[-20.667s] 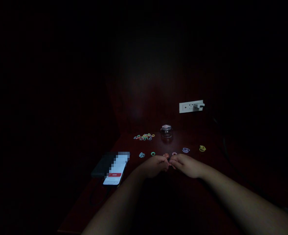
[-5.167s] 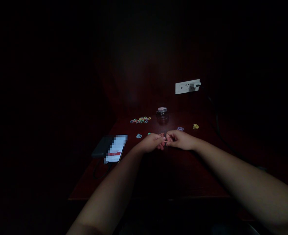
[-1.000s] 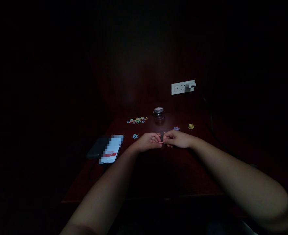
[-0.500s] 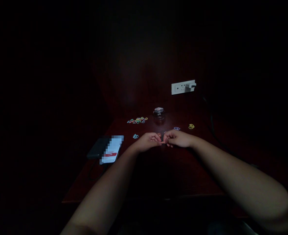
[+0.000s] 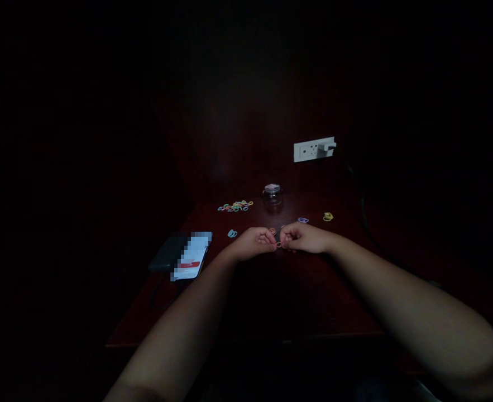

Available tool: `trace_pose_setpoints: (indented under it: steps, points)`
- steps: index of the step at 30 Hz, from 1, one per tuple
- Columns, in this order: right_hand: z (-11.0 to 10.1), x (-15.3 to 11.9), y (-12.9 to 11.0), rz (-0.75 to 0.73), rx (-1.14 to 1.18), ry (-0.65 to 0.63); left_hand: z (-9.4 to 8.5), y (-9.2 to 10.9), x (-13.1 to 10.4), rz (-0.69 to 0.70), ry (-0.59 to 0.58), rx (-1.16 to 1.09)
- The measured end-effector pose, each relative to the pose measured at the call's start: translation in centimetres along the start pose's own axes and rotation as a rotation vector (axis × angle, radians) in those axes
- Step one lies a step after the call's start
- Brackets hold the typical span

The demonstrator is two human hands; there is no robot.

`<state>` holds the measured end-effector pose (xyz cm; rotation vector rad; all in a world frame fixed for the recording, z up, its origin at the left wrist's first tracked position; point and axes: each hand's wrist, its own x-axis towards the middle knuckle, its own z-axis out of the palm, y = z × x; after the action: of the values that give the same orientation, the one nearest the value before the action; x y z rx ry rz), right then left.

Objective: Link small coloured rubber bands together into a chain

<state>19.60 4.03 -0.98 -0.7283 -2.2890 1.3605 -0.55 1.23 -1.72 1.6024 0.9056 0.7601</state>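
Over the middle of the table, my left hand point(image 5: 256, 242) and my right hand point(image 5: 304, 237) pinch a small orange hair tie point(image 5: 278, 244) from its two sides. A loop shows in the gap between the fingertips. Just behind them lie a few orange-red hair ties point(image 5: 272, 230), partly covered by my left fingers. Purple hair ties point(image 5: 302, 220) rest behind my right hand, and yellow ones point(image 5: 328, 216) sit farther right. To the left of my left hand is a small group of light blue hair ties point(image 5: 232, 233).
A mixed pile of hair ties point(image 5: 235, 206) lies at the back left, beside a clear lidded jar point(image 5: 272, 194). A phone point(image 5: 192, 262) and a dark flat object point(image 5: 167, 254) with a cable occupy the left. A wall socket point(image 5: 313, 149) holds a plug. The surroundings are very dark.
The orange hair tie between my fingertips now shows as an open loop, where it looked like a flat band before. My right fingers have curled in slightly; the arms stay put.
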Motion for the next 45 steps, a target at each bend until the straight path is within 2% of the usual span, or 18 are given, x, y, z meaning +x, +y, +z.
trace_pose_setpoints:
  steps: [17,32,36,40,45]
  points:
    - [0.1,-0.04,-0.27,0.0,-0.019,0.007,-0.05,-0.03,-0.07,0.005,-0.007,0.047]
    - [0.03,0.21,0.18,-0.011,-0.014,0.011,-0.02,-0.12,0.07,0.009,-0.023,-0.006]
    - [0.04,0.2,0.09,0.02,0.006,0.022,-0.06,-0.26,0.2,0.015,-0.012,-0.014]
    - [0.17,0.06,0.0,-0.009,0.056,0.021,-0.04,-0.23,0.22,0.011,0.023,0.028]
    - [0.23,0.0,0.13,-0.009,0.015,0.028,0.08,-0.05,0.13,-0.005,0.033,0.007]
